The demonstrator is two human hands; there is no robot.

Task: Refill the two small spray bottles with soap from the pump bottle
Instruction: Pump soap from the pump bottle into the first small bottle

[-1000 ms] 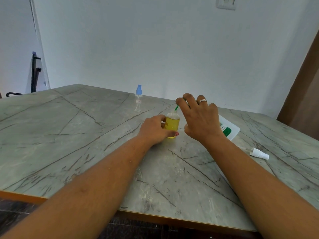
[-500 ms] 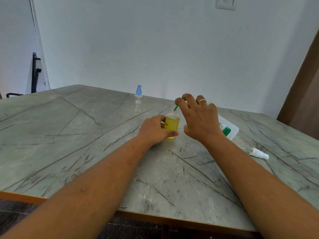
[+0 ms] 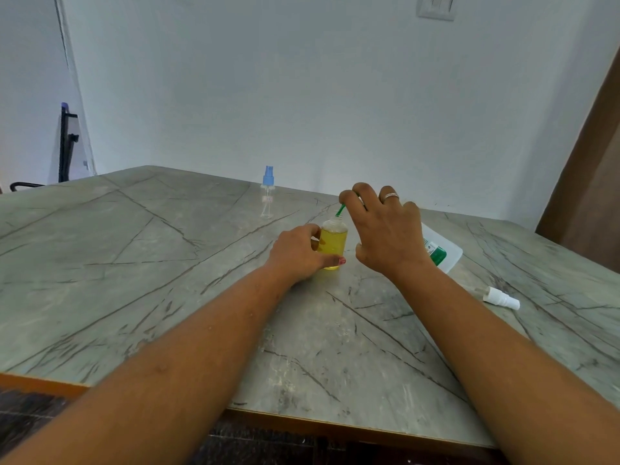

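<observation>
My left hand [image 3: 298, 251] grips the small bottle [image 3: 332, 245], which stands upright and uncapped on the surface [image 3: 167, 280] and holds yellow soap nearly to its shoulder. My right hand [image 3: 385, 233] is just beside it on the right, fingers bent over the head of the pump bottle [image 3: 439, 253], whose body is mostly hidden behind the hand. The green nozzle [image 3: 340, 209] slants down and to the left into the small bottle's mouth, and I judge the next press depends on this alignment. The second spray bottle [image 3: 267, 196] stands further back to the left, nearer my left hand and apparently empty. A white spray cap [image 3: 500, 298] lies to the right. Compared with one second ago, both hands and the bottles are in the same places.
</observation>
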